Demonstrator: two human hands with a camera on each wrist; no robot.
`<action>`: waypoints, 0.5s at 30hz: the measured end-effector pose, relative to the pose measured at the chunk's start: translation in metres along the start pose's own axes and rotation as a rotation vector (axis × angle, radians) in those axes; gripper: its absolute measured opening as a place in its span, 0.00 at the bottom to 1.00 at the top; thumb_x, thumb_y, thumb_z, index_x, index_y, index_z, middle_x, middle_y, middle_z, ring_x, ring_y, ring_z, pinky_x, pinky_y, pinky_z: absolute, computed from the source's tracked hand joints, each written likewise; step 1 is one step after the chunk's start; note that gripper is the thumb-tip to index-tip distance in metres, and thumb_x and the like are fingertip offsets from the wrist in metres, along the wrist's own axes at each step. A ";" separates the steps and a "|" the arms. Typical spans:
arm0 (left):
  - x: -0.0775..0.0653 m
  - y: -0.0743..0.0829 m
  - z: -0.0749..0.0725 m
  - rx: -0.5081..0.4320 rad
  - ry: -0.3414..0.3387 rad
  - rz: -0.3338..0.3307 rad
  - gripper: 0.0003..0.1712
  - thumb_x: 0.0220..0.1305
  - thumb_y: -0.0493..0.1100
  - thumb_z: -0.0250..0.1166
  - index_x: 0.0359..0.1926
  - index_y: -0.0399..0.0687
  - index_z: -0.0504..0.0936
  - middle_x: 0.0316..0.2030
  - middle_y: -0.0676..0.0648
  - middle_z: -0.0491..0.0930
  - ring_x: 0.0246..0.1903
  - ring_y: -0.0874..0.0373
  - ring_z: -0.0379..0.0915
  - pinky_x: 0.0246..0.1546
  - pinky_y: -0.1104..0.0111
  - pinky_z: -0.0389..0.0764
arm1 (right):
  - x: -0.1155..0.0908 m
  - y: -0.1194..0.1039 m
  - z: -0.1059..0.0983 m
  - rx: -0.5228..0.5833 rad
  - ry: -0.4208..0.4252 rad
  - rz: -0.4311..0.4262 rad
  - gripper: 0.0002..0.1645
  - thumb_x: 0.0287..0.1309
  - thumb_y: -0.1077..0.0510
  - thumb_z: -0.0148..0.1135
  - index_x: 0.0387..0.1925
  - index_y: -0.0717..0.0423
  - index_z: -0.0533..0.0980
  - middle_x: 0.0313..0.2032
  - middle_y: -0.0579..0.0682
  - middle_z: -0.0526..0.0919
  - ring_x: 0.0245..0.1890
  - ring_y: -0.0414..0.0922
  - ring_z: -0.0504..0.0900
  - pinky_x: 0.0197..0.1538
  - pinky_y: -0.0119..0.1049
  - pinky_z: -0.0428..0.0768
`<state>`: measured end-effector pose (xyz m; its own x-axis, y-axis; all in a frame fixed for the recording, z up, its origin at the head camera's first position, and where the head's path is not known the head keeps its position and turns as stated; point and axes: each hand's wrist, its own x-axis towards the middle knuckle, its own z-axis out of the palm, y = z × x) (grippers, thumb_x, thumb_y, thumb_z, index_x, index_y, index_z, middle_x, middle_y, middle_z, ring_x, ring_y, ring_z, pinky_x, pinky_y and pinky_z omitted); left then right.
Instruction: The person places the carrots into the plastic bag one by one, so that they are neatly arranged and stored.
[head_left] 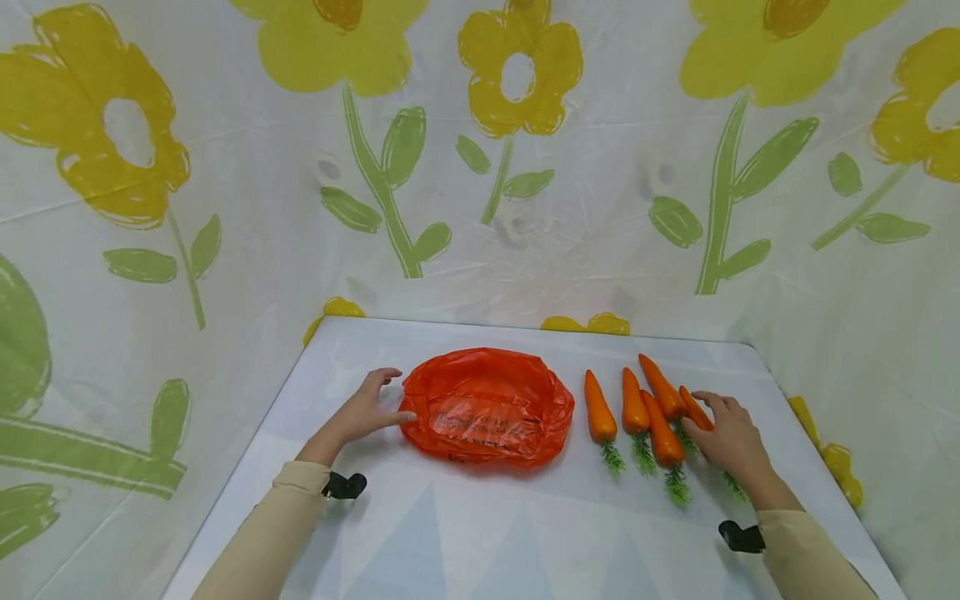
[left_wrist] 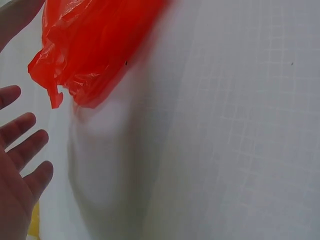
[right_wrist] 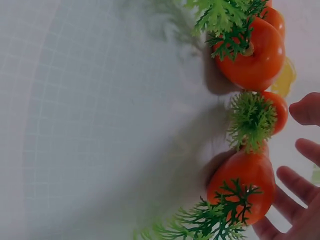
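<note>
A red plastic bag (head_left: 487,392) with dark print lies spread out on the table. My left hand (head_left: 358,414) is at the bag's left edge, thumb and fingers spread apart; in the left wrist view its fingers (left_wrist: 27,150) are stretched out beside the bag's crumpled corner (left_wrist: 85,80). Several orange carrots with green leafy tops lie to the right of the bag. Over the rightmost carrot (head_left: 696,408) my right hand (head_left: 729,437) reaches with loosely bent fingers, partly covering it. The right wrist view shows the spread fingers (right_wrist: 300,185) next to a carrot's leafy end (right_wrist: 245,187).
One carrot (head_left: 598,408) lies apart, nearest the bag; the others, such as the back carrot (head_left: 662,386), are bunched together. The white table (head_left: 480,533) meets a flower-printed cloth (head_left: 585,267) at the back and sides.
</note>
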<state>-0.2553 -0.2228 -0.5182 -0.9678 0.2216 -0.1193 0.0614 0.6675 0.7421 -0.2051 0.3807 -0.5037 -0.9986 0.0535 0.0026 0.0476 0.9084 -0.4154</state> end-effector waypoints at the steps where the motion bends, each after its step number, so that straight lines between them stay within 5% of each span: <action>1: 0.000 0.000 0.001 -0.010 -0.008 0.010 0.58 0.51 0.64 0.78 0.74 0.49 0.58 0.74 0.37 0.55 0.73 0.35 0.51 0.66 0.35 0.64 | -0.001 0.001 0.000 0.012 -0.007 0.000 0.38 0.68 0.45 0.61 0.67 0.66 0.65 0.60 0.78 0.63 0.53 0.72 0.67 0.51 0.72 0.73; 15: 0.000 -0.002 0.011 0.020 -0.121 0.125 0.62 0.49 0.59 0.81 0.79 0.55 0.56 0.80 0.39 0.42 0.76 0.33 0.45 0.67 0.34 0.60 | -0.005 0.017 -0.004 0.090 -0.116 0.064 0.29 0.68 0.49 0.58 0.60 0.66 0.69 0.57 0.74 0.65 0.51 0.69 0.73 0.50 0.62 0.80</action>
<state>-0.2523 -0.2167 -0.5270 -0.9161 0.3865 -0.1062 0.1852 0.6431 0.7430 -0.1993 0.3976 -0.5067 -0.9899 0.0569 -0.1298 0.1140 0.8636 -0.4911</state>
